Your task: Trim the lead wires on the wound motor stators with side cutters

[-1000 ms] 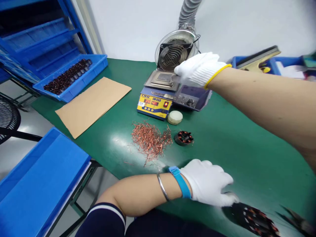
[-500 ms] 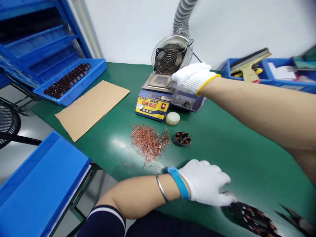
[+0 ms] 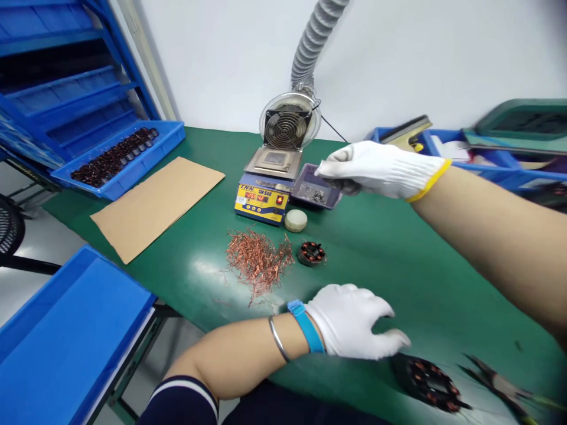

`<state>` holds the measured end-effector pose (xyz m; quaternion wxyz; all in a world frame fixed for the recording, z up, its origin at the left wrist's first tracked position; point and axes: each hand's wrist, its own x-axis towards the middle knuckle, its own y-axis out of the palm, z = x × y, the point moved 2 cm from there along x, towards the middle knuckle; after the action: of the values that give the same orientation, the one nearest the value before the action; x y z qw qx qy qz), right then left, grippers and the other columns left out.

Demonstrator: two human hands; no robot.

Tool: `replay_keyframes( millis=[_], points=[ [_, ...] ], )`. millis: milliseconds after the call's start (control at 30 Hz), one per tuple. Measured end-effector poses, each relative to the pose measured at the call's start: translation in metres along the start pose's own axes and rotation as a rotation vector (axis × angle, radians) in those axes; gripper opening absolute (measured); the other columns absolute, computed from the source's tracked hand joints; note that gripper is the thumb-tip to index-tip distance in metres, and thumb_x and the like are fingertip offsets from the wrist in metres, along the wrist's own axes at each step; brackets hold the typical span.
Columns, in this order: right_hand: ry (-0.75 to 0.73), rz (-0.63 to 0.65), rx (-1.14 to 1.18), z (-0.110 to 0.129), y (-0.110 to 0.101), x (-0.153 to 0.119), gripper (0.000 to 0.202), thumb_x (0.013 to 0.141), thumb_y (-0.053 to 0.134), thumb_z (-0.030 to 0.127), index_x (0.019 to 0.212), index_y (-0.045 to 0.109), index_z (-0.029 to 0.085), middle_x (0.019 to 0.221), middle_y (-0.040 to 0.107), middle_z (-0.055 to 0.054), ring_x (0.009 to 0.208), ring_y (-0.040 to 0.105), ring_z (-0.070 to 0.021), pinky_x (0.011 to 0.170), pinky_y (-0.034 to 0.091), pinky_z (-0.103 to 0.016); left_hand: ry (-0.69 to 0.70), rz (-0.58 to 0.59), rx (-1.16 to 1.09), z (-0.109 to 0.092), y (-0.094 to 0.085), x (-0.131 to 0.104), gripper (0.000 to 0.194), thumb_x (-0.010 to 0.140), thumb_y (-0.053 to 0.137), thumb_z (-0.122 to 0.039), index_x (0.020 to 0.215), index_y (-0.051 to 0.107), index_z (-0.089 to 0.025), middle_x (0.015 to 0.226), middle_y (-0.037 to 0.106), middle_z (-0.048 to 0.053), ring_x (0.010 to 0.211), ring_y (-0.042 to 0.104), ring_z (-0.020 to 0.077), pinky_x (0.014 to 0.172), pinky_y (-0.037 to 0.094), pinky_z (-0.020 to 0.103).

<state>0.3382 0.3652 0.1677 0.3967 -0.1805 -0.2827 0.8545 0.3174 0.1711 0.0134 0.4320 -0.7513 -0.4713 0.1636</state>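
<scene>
My left hand, in a white glove, hovers low over the table with thumb and fingers apart and nothing between them. Just beyond its thumb lies a black ring-shaped wound stator with copper coils. My right hand, also gloved, is closed in a pinch above the right side of a dark purple tray with silvery scraps; whatever its fingertips hold is too small to make out. Left of that tray stands a yellow-and-blue heated solder pot with a lit display. A second wound stator sits in front.
A heap of copper wire clippings and a round pale tin lie mid-table. Pliers rest at right. Cardboard and a blue tray of small wound parts are at left. A fume fan stands behind the pot.
My right hand has moved from the solder pot rightward to the tray. My left hand has come away from the nearer stator, its fingers spread. The camera view has shifted to the right.
</scene>
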Motion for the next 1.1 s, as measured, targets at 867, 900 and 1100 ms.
replay_keyframes(
  millis=[867, 900, 1100],
  points=[
    [0.239, 0.416, 0.223, -0.039, 0.034, -0.103, 0.052, 0.06, 0.085, 0.06, 0.059, 0.055, 0.018, 0.053, 0.056, 0.001, 0.039, 0.041, -0.006, 0.038, 0.029, -0.02, -0.135, -1.138, -0.578, 0.021, -0.075, -0.021, 0.022, 0.098, 0.054, -0.038, 0.086, 0.058, -0.02, 0.077, 0.061, 0.001, 0.071, 0.059, 0.0128, 0.072, 0.051, 0.026],
    [0.243, 0.411, 0.228, -0.04, 0.033, -0.104, 0.052, 0.06, 0.085, 0.06, 0.059, 0.055, 0.017, 0.053, 0.056, 0.001, 0.039, 0.041, -0.006, 0.038, 0.029, -0.02, -0.172, -1.129, -0.619, 0.022, -0.075, -0.02, 0.021, 0.097, 0.055, -0.038, 0.086, 0.057, -0.02, 0.076, 0.06, 0.0, 0.07, 0.059, 0.0124, 0.071, 0.05, 0.026],
    [0.233, 0.433, 0.231, -0.043, 0.034, -0.107, 0.053, 0.062, 0.082, 0.063, 0.06, 0.054, 0.018, 0.053, 0.055, 0.002, 0.039, 0.04, -0.0061, 0.038, 0.027, -0.021, -0.206, -0.843, -0.625, 0.024, -0.06, -0.012, 0.015, 0.091, 0.057, -0.029, 0.1, 0.062, -0.017, 0.093, 0.068, 0.007, 0.083, 0.064, 0.0168, 0.077, 0.053, 0.029]
  ],
)
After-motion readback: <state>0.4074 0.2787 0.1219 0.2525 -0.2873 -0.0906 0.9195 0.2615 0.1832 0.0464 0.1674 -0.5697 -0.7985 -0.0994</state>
